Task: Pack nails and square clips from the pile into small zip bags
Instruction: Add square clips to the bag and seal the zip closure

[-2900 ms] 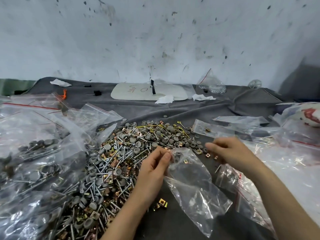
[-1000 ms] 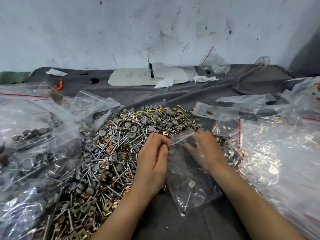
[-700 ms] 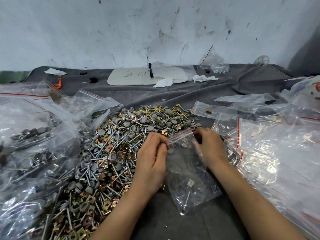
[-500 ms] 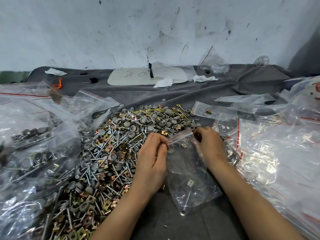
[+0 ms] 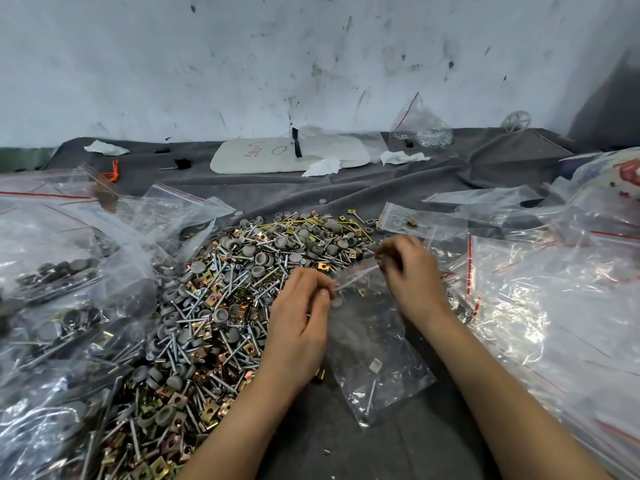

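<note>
My left hand (image 5: 299,317) pinches the left end of the zip bag (image 5: 374,348) mouth; my right hand (image 5: 410,271) appears to pinch the right end. The seal strip (image 5: 353,276) spans them, left to right. The bag body lies toward me, beside the pile (image 5: 235,289).

We work with both hands uncovered: our left hand (image 5: 300,329) and our right hand (image 5: 412,273) are bare from fingertips to wrist. Behind them the left forearm (image 5: 242,427) and the right forearm (image 5: 502,393) are slender and bare as far back as we can see. A short, plain fingernail (image 5: 323,294) shows at a left fingertip, faint ridges line the back of that hand, and the right fingers are blurred.
</note>
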Motion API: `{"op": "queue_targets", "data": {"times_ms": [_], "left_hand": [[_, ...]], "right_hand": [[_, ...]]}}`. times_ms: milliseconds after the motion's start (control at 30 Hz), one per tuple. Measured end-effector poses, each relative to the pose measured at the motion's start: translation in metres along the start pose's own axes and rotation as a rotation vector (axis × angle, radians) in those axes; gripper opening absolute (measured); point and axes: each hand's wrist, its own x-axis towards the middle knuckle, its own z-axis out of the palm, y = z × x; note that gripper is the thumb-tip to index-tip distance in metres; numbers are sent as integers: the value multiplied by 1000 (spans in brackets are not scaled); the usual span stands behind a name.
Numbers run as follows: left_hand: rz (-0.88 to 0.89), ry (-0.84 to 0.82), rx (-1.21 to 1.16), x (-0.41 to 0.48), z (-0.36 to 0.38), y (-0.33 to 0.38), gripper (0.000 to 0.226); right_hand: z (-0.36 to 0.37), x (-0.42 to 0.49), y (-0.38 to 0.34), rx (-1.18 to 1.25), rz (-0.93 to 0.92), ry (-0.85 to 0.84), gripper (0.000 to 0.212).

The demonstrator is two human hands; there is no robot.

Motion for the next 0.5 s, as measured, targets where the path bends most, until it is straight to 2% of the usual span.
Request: {"op": "queue_targets", "data": {"times_ms": [100, 167, 367, 500], "left_hand": [[52, -105, 65, 0, 1, -2, 13], [79, -182, 111, -1, 3, -5, 12], [127, -203, 108, -1, 4, -10, 14], [135, -163, 82, -1, 4, -10, 11]], "right_hand": [[-24, -3, -19, 448, -2, -20, 26], [-33, -9, -31, 572, -57, -60, 33], [-37, -15, -37, 415, -214, -173, 35], [-36, -14, -34, 409, -195, -200, 35]]}}
